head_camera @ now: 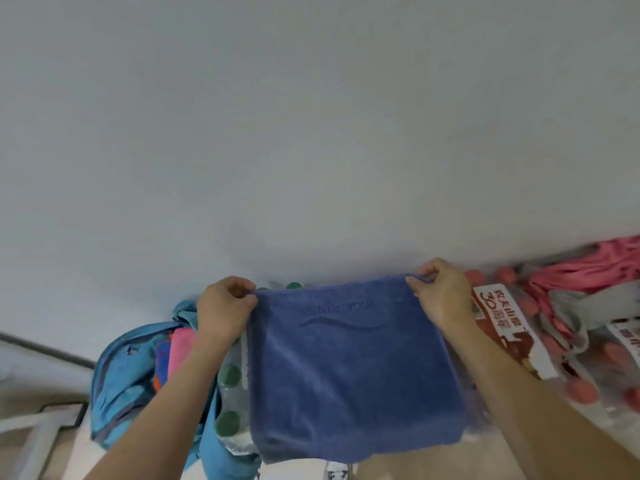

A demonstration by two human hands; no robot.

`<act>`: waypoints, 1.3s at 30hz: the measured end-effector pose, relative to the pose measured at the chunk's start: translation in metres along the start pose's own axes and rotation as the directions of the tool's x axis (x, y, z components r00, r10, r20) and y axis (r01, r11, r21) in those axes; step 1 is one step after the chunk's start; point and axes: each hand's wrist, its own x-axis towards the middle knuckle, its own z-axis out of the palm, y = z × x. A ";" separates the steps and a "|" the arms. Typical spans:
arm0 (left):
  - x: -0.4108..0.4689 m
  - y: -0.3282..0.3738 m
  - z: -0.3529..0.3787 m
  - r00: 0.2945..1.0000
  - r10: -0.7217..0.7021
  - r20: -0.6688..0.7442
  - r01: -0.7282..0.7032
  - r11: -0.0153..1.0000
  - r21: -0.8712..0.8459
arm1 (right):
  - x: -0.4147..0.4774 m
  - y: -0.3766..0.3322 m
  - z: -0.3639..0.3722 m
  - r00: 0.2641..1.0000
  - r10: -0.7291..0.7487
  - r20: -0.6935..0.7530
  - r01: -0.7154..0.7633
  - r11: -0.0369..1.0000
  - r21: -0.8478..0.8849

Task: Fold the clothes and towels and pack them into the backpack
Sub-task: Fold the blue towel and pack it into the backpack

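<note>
Item 1, grip: I see my left hand (224, 311) pinching the top left corner of the blue towel (349, 368), fingers curled shut on the hem. My right hand (441, 296) pinches the top right corner the same way.

Item 2, towel: held up in the air between both hands, top edge stretched taut, hanging doubled over. Embossed lettering and a wavy line show near the top edge, reading reversed.

Item 3, backpack (124, 372): light blue, lower left behind my left forearm, mouth open, a pink folded cloth (183, 348) inside.

Item 4, bottles: green-capped water bottles (229, 400) just behind the towel's left edge.

Item 5, right side: clear packs of red-capped bottles (519, 327) with printed labels, pink and grey garments (585, 285) heaped over them.

Item 6: plain grey wall (311, 116) behind.
</note>
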 end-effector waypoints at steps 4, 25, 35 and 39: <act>0.017 -0.003 0.012 0.999 0.013 -0.043 -0.011 0.998 0.056 | 0.010 -0.003 0.024 0.999 -0.010 -0.047 0.007 0.997 -0.076; 0.018 -0.017 0.029 0.988 0.134 -0.076 -0.125 0.986 0.109 | -0.082 -0.014 0.017 0.853 -0.060 0.518 0.406 0.701 -0.587; -0.145 -0.073 -0.018 0.990 -0.135 -0.037 0.133 0.990 -0.055 | -0.106 0.013 0.041 0.906 -0.078 0.416 0.359 0.661 -0.659; -0.188 -0.115 0.010 0.921 -0.361 0.150 0.374 0.924 -0.077 | -0.102 0.014 0.034 0.892 -0.109 0.440 0.391 0.674 -0.626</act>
